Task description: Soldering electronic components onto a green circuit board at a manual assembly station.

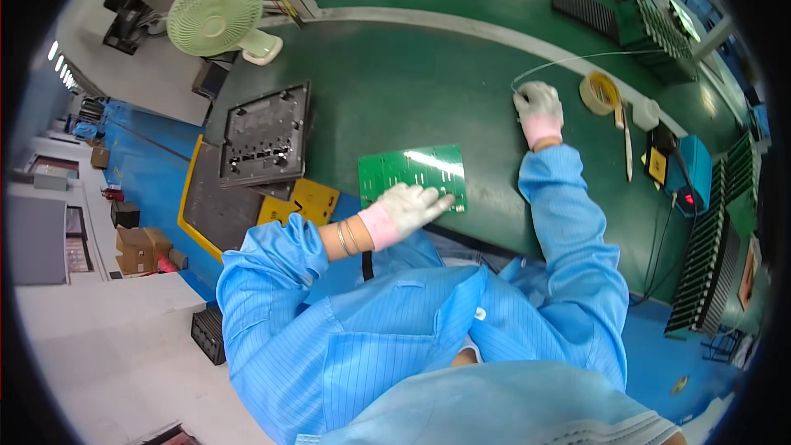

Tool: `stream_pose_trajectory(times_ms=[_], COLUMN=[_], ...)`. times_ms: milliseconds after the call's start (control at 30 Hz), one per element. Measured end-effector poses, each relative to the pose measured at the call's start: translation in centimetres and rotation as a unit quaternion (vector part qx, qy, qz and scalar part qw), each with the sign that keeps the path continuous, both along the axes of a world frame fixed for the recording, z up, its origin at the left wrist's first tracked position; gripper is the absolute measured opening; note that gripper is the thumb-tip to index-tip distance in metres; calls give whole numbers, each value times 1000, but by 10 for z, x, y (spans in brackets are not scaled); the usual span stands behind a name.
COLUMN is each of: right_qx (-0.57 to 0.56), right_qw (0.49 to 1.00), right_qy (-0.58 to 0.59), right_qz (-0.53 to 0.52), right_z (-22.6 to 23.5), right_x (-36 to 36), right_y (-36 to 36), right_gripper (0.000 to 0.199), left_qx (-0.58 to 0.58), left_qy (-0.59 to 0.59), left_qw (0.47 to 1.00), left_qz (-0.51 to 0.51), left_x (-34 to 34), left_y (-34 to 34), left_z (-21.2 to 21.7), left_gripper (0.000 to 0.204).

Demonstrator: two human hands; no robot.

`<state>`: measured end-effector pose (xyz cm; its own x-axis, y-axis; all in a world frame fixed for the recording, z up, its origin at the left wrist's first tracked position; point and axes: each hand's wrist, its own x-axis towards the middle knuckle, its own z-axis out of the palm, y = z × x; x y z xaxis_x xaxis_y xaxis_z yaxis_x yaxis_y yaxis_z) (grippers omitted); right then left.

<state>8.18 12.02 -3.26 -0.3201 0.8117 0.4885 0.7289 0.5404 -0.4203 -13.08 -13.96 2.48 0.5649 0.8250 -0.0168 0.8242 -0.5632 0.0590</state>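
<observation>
A green circuit board lies at the near edge of the green table, in front of my body. My left hand, in a white glove with a pink cuff, rests on the board's near side with its fingers stretched out. Farther off to the right is my right hand, gloved the same way. Its fingers are curled closed at the end of a thin pale wire, which arcs away to the upper right. The grip itself is partly hidden by the glove.
On the left are a black slotted tray, a yellow plate and a pale green fan. To the right stand a tape roll, a white pen-like tool, a small white bottle, a blue box-shaped device and a slotted rack.
</observation>
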Motion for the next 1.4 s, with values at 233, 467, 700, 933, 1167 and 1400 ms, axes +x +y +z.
stream_pose_trajectory(times_ms=[233, 467, 700, 933, 1167, 1400], right_qx=[-6, -144, -179, -77, -222, -117], right_qw=[998, 986, 937, 809, 733, 905], right_qy=[-19, -89, 275, 570, 638, 360], right_qz=[55, 7, -117, -124, -79, -195], right_z=[39, 41, 32, 63, 56, 36], right_x=[35, 81, 158, 233, 266, 295], right_y=[-46, -65, -60, -18, -2, -3], right_gripper=[12, 21, 51, 56, 60, 66], left_qx=[-54, -227, -543, -577, -564, -609], left_qy=[-63, -371, -631, -710, -714, -683], left_qw=[997, 895, 538, 362, 350, 357], left_qz=[6, 95, 133, 181, 224, 187], left_x=[2, -5, 15, 27, 23, 27], left_y=[2, 59, 97, 98, 97, 103], left_z=[26, 78, 45, 23, -1, 13], left_gripper=[47, 59, 72, 39, 24, 72])
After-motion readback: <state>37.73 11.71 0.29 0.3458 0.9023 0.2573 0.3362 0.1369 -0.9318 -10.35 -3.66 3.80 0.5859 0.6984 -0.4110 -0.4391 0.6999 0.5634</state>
